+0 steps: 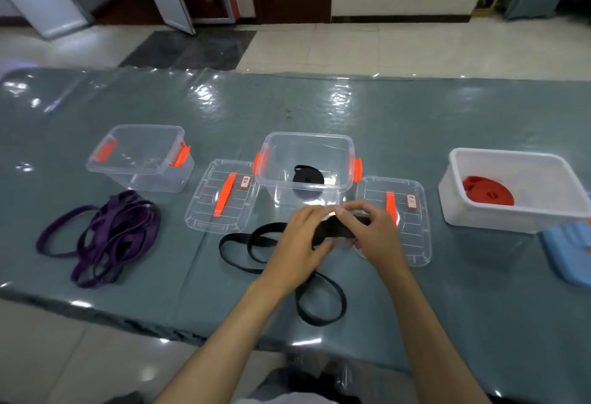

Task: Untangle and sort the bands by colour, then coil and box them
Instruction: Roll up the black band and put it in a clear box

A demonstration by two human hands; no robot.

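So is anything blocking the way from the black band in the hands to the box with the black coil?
Nothing visible does: the black band sits just in front of the lidless middle box.

- Left hand (300, 237) and right hand (372, 231) both grip a black band (256, 243) above the table (415, 307), its loose loops trailing on the surface.
- The middle clear box (307, 148) holds a coiled black band (308, 176).
- Purple bands (105, 234) lie tangled (left side) before an empty clear box (140, 135).
- The white box (511, 160) holds a red coil (487, 191).
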